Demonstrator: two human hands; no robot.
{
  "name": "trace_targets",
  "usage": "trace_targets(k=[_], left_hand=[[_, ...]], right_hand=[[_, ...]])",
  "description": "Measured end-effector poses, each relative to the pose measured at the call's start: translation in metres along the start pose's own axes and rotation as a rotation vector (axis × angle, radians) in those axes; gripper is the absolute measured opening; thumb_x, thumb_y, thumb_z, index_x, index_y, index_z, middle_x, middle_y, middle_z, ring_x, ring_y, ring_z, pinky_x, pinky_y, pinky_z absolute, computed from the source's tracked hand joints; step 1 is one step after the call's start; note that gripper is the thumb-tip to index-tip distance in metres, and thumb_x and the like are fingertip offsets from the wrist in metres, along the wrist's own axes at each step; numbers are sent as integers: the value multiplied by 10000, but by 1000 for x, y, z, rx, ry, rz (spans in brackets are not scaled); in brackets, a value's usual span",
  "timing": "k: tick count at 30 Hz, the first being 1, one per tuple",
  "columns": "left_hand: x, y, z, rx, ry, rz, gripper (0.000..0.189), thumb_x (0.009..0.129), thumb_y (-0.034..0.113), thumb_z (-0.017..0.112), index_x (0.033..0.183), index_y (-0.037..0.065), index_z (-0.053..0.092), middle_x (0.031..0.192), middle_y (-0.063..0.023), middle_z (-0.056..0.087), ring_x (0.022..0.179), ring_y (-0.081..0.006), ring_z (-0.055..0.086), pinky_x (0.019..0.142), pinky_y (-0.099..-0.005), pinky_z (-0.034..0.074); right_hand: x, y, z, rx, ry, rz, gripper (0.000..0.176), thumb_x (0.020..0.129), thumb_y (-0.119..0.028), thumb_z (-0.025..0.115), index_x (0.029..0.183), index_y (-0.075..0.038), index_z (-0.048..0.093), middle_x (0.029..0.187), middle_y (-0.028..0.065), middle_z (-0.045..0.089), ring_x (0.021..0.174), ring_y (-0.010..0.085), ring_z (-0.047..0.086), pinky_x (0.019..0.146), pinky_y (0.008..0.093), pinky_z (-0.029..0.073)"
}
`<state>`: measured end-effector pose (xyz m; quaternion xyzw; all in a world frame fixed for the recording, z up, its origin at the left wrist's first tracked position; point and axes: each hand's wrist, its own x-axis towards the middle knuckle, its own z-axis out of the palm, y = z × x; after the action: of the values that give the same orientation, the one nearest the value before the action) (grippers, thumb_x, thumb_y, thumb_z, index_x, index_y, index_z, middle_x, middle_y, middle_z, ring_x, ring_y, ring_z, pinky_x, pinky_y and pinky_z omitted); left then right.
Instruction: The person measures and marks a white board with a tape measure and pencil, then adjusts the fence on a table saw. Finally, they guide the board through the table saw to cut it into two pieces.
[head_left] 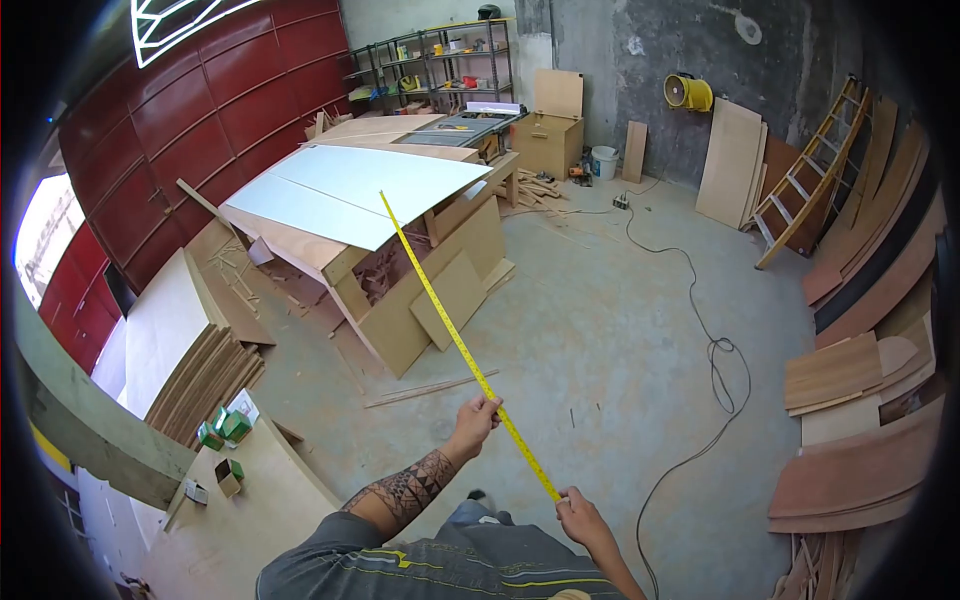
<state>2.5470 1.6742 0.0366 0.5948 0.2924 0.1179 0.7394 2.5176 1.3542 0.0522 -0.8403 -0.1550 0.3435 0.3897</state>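
Note:
A yellow tape measure blade [440, 300] stretches from my hands up and away toward the white panel [350, 190] lying on the workbench, its far end hanging in the air over that panel. My left hand [475, 418] pinches the blade partway along. My right hand [578, 513] grips the blade's near end, close to my body. The tape's case is not visible.
The plywood workbench [420, 290] stands ahead on the left with offcuts leaning on it. A stack of boards [205, 380] and a low sheet with green boxes [225, 428] lie near left. A black cable [720, 360] snakes across the concrete floor. Boards and a ladder [805, 180] line the right wall.

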Motion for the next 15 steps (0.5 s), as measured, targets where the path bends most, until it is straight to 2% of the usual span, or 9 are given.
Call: trace_targets(k=[7,9,12,15], left_hand=[[225,49,-56,-43,98,80,190,1006,202,659,885,62,613,726,0,573,583,-84,523,523,-240,435],[286,71,-79,-74,94,80,189,1006,196,655,883,59,610,717,0,563,569,-85,516,510,-243,427],[377,100,-112,-41,231,113,200,1010,184,618,882,31,624,691,-14,558,561,-95,507,504,-254,399],[455,121,-139,-50,218,88,190,1020,185,598,904,37,618,703,-16,558,554,-100,506,499,-259,399]], right_hand=[[58,24,-45,-91,36,110,436,965,-261,524,1320,-12,564,1074,294,711,1052,459,686,930,492,532],[81,37,-52,-14,75,91,369,937,-232,560,1233,-26,639,992,249,722,953,399,707,867,447,548],[128,136,-61,-138,110,-38,295,987,-211,607,1217,-32,656,893,171,719,784,197,694,725,330,545],[171,104,-83,-110,108,-32,248,975,-189,606,1124,-13,697,848,131,716,733,169,665,694,313,529]])
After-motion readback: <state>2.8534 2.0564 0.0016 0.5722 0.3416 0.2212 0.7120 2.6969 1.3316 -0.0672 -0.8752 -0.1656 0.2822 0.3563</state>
